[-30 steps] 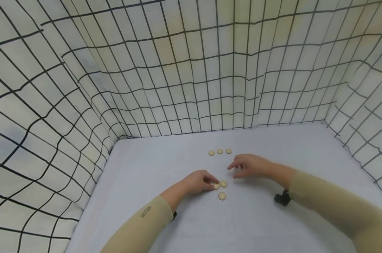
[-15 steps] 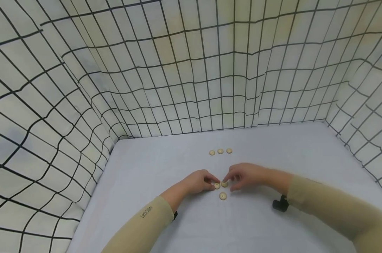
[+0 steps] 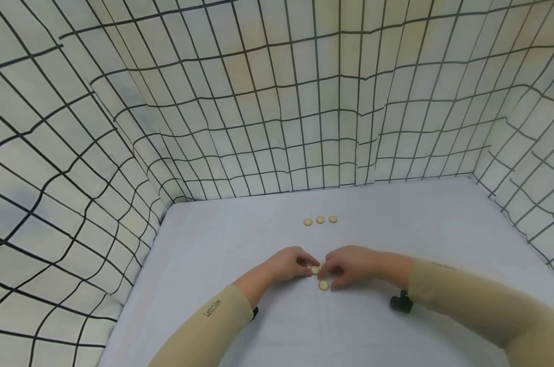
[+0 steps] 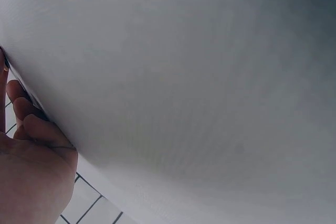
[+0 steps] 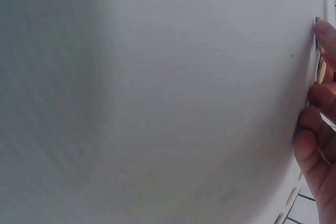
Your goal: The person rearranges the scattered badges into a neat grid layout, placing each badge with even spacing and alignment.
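Observation:
In the head view my left hand (image 3: pixel 287 264) pinches a small round beige wooden disc (image 3: pixel 316 270) between thumb and forefinger, low on the white tabletop. My right hand (image 3: pixel 350 266) reaches in from the other side, its forefinger tip close by that disc. Its thumb lies at the right edge of a nearer wooden disc (image 3: pixel 323 285). A third disc, just beyond, is almost wholly hidden behind the right fingers. In the right wrist view, a disc (image 5: pixel 322 71) shows in the gap between thumb and forefinger. The left wrist view catches only part of the left hand (image 4: pixel 37 166).
Farther back, three matching discs (image 3: pixel 320 219) lie in a short row. A white cloth (image 3: pixel 212 244) covers the table. White walls with a black grid (image 3: pixel 277 112) rise at the back and both sides.
My right hand has come down and left, from right of the near discs to over them, covering the one beside the left hand's disc. The left hand keeps its pinch in place.

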Action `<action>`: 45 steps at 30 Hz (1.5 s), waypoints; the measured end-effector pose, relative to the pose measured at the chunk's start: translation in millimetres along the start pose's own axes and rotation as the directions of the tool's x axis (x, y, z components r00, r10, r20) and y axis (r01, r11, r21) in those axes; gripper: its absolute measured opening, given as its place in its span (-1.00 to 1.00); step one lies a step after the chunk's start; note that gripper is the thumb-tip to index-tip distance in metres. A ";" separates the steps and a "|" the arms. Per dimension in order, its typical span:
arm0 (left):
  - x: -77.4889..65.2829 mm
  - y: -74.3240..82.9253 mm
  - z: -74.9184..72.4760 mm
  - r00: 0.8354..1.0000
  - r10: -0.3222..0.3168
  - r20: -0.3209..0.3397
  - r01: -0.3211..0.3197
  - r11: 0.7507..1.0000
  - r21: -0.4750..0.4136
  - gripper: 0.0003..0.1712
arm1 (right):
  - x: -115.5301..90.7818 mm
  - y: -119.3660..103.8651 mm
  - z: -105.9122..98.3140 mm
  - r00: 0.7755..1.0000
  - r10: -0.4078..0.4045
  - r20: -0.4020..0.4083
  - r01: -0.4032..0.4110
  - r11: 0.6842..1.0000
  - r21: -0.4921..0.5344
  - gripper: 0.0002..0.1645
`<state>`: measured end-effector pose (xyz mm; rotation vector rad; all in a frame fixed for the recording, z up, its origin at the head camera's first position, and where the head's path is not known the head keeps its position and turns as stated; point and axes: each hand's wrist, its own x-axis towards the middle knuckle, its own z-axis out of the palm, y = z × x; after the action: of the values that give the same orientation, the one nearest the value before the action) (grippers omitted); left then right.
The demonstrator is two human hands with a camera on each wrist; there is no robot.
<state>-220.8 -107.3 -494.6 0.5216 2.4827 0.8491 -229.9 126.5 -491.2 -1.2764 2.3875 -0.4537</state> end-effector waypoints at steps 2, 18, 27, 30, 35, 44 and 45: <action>-0.7 1.6 -0.8 1.000 0.004 0.002 -0.004 1.000 -0.001 -0.75 | 0.8 -1.1 0.1 1.000 0.001 0.000 -0.001 1.000 -0.014 -0.61; -1.6 3.5 -1.8 1.000 0.001 0.006 -0.001 1.000 0.001 -0.76 | 5.0 -3.9 0.2 0.999 -0.037 0.019 0.037 0.999 -0.036 -0.67; -3.3 3.7 -2.2 1.000 -0.004 0.009 0.004 1.000 0.008 -0.74 | 6.8 -3.0 2.5 0.999 -0.032 0.025 0.033 0.999 -0.041 -0.70; -3.3 3.5 -1.9 1.000 -0.004 0.006 0.004 1.000 0.007 -0.75 | 6.2 -3.1 2.8 0.999 -0.031 0.020 0.031 0.999 -0.033 -0.71; -2.4 3.9 -0.5 1.000 -0.011 0.004 0.011 1.000 -0.006 -0.76 | 3.1 -2.0 2.9 1.000 -0.021 0.002 0.021 1.000 -0.007 -0.72; -0.2 1.9 0.8 1.000 -0.005 0.000 0.005 1.000 -0.009 -0.76 | -1.9 10.9 -2.9 0.997 0.013 -0.072 -0.012 1.000 0.010 -0.72; 0.2 1.5 0.9 1.000 -0.006 -0.001 0.006 1.000 -0.009 -0.76 | -2.0 13.1 -4.6 0.996 0.019 -0.083 -0.018 1.000 0.014 -0.72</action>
<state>-220.3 -105.7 -494.3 0.5103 2.4788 0.8576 -240.5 135.6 -492.8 -1.2520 2.4583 -0.5254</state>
